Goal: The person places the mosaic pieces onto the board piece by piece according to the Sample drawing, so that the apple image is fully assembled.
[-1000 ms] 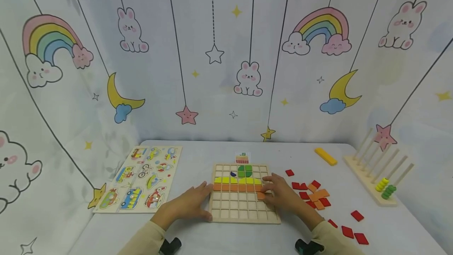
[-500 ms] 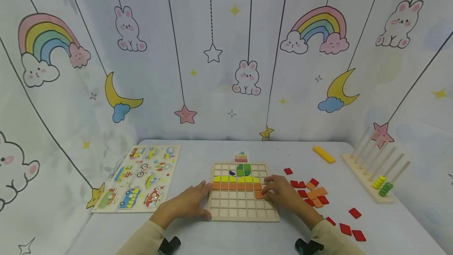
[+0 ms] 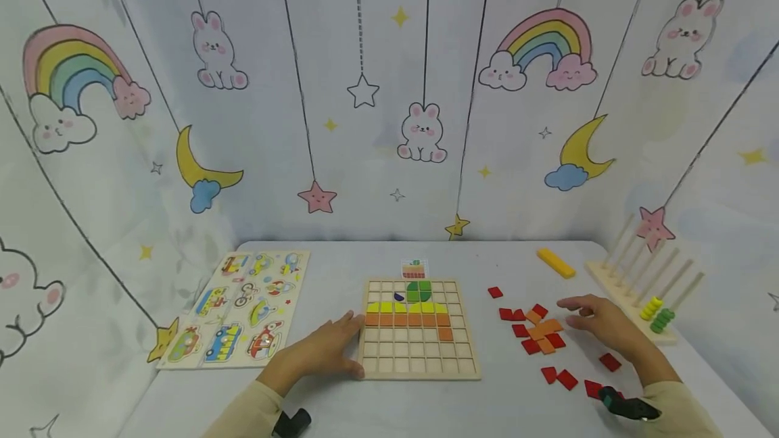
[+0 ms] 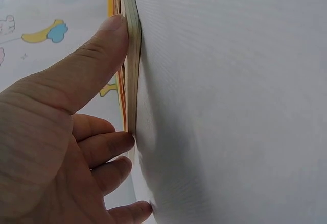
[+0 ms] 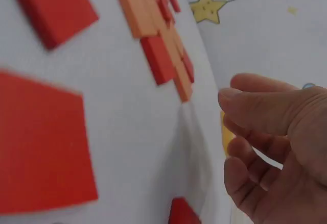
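Observation:
A wooden grid board [image 3: 416, 365] lies mid-table, with green, blue, yellow and orange tiles in its cells. One orange tile [image 3: 445, 334] sits in a cell below the right end of the orange row. My left hand [image 3: 322, 351] rests along the board's left edge; in the left wrist view its thumb and fingertips touch the board's side [image 4: 133, 76]. To the right, my right hand [image 3: 605, 325] hovers just beside a cluster of loose orange tiles [image 3: 550, 326] and red tiles [image 3: 531, 345]. Nothing is between its loosely bent fingers in the right wrist view.
A small pattern card [image 3: 414, 269] lies behind the board. On the left is a picture puzzle board [image 3: 243, 309] with vehicles. A yellow bar [image 3: 556, 263] and a peg stand with beads [image 3: 629, 306] are at the right. More red tiles [image 3: 567, 380] lie near the front right.
My right hand has left the orange tile in the grid and moved right, to beside the loose tiles. The left hand has stayed on the board's edge.

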The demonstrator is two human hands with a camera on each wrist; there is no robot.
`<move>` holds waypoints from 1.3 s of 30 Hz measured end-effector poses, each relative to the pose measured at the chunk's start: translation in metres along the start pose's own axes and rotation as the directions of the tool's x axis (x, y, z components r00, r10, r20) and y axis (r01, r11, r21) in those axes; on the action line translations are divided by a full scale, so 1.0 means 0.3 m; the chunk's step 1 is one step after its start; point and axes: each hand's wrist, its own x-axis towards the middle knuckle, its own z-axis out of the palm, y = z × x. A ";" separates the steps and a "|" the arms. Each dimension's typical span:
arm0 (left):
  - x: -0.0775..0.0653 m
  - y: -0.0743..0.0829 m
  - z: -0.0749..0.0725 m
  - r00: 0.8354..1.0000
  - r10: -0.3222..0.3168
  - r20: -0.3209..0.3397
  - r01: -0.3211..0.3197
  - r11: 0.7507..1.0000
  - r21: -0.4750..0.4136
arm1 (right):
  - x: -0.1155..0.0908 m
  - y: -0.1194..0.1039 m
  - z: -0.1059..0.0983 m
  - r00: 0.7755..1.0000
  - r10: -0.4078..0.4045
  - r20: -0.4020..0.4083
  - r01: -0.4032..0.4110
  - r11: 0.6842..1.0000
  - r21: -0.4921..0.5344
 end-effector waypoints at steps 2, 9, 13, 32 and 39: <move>0.000 -0.002 0.000 1.000 -0.007 -0.005 0.007 1.000 0.007 | -0.003 0.044 -0.016 0.996 0.025 0.085 -0.029 0.999 0.045; 0.003 0.001 0.000 1.000 -0.020 -0.002 0.020 0.999 -0.029 | 0.016 0.089 0.012 0.992 0.027 0.127 -0.030 0.999 0.025; 0.005 0.002 0.003 1.000 -0.017 -0.001 0.017 1.000 -0.017 | 0.026 0.092 0.025 0.993 0.018 0.113 -0.018 1.000 -0.008; 0.000 -0.011 0.006 1.000 0.017 -0.010 -0.017 1.000 -0.002 | 0.098 -0.283 0.204 0.998 -0.040 0.049 0.029 0.978 0.206; -0.006 -0.013 -0.002 1.000 0.027 -0.013 -0.027 1.000 -0.004 | 0.159 -0.504 0.454 0.984 -0.158 0.086 0.156 0.987 0.039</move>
